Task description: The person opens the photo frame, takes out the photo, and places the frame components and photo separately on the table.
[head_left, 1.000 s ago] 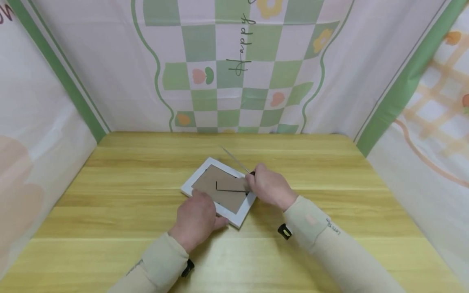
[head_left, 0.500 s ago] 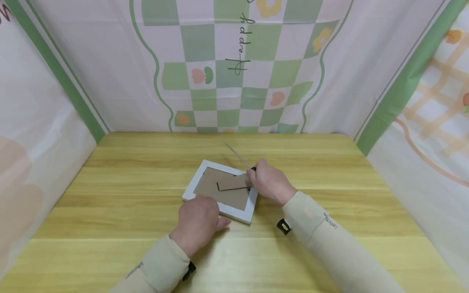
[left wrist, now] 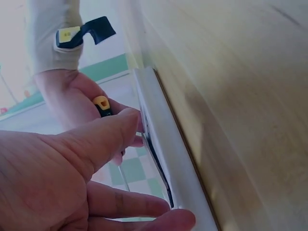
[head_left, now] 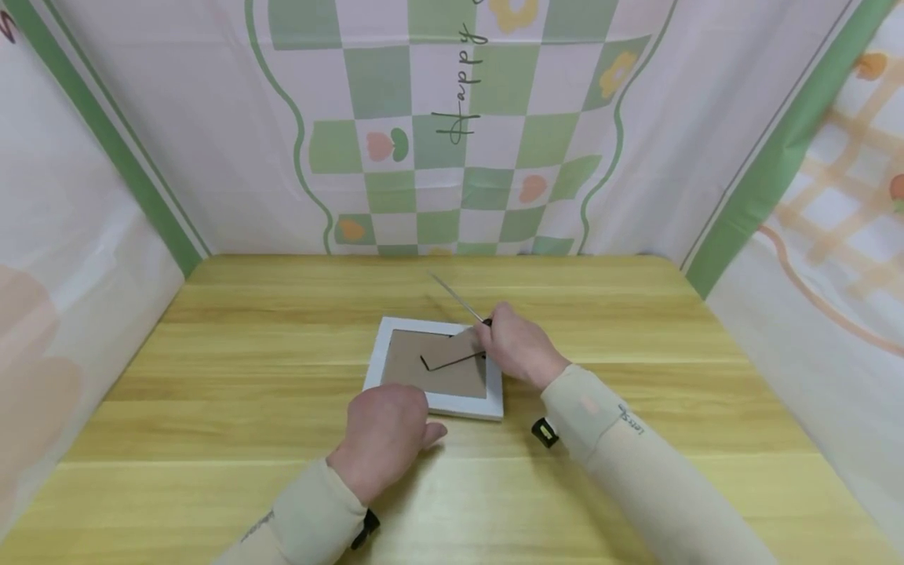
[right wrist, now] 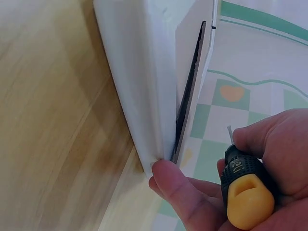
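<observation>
A white picture frame lies back side up on the table, its brown backing board showing. On the board a brown stand leg with a dark edge is slightly raised. My right hand grips a screwdriver by its yellow and black handle; the thin shaft points away to the far left. Fingertips of that hand touch the frame's right end in the right wrist view. At the frame's near left edge is my left hand, thumb and fingers extended in the left wrist view, a fingertip against the rim.
The wooden table runs to a cloth backdrop with green and white checks. Cloth walls stand on the left and right. Each sleeve carries a small black strap piece.
The picture frame has turned counterclockwise, so its near edge lies almost level with the table's front. My right hand, still holding the screwdriver, has shifted slightly away; the left has barely moved.
</observation>
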Action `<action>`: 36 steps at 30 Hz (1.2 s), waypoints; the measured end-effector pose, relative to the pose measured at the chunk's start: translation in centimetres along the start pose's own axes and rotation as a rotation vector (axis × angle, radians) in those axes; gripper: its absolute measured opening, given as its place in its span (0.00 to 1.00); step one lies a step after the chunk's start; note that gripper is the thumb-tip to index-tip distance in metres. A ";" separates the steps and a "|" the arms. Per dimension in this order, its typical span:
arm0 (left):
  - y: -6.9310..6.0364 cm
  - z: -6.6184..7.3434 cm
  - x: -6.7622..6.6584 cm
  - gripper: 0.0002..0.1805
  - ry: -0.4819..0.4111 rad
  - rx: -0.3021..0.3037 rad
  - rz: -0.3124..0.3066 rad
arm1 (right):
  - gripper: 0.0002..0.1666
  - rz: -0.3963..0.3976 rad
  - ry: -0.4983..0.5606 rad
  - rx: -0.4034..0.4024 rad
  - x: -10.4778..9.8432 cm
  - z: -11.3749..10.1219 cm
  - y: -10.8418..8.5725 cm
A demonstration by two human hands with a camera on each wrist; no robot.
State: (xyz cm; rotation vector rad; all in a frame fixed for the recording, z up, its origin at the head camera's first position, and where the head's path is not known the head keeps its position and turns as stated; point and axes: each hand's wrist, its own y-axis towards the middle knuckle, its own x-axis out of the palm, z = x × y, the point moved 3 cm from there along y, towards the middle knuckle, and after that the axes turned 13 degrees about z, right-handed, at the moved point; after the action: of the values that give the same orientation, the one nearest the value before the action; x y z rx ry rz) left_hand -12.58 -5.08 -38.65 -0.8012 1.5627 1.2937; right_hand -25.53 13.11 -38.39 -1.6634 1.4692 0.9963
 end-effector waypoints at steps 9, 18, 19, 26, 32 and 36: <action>0.8 -1.7 -0.1 0.34 -0.039 -0.051 -0.082 | 0.21 0.004 -0.001 0.009 -0.1 0.3 -0.3; 1.3 -3.5 1.8 0.52 -0.192 -0.111 -0.128 | 0.25 0.014 -0.032 0.001 0.1 0.4 -1.4; 1.2 -3.6 2.0 0.51 -0.187 -0.103 -0.127 | 0.25 0.006 -0.032 0.002 0.2 0.4 -1.5; 0.9 -3.2 2.2 0.44 -0.098 -0.031 -0.096 | 0.21 0.003 -0.027 -0.039 0.5 0.3 -1.6; 0.6 -2.9 2.0 0.42 -0.089 -0.046 -0.050 | 0.21 0.023 -0.030 -0.068 0.6 0.3 -1.2; 0.5 -2.8 2.1 0.44 -0.078 -0.063 -0.039 | 0.21 0.023 -0.034 -0.071 0.6 0.3 -1.0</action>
State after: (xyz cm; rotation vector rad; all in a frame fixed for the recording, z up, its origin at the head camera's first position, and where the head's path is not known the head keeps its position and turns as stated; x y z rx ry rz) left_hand -14.47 -7.57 -40.34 -0.8072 1.4450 1.3355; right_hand -24.53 13.21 -39.05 -1.6749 1.4494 1.0959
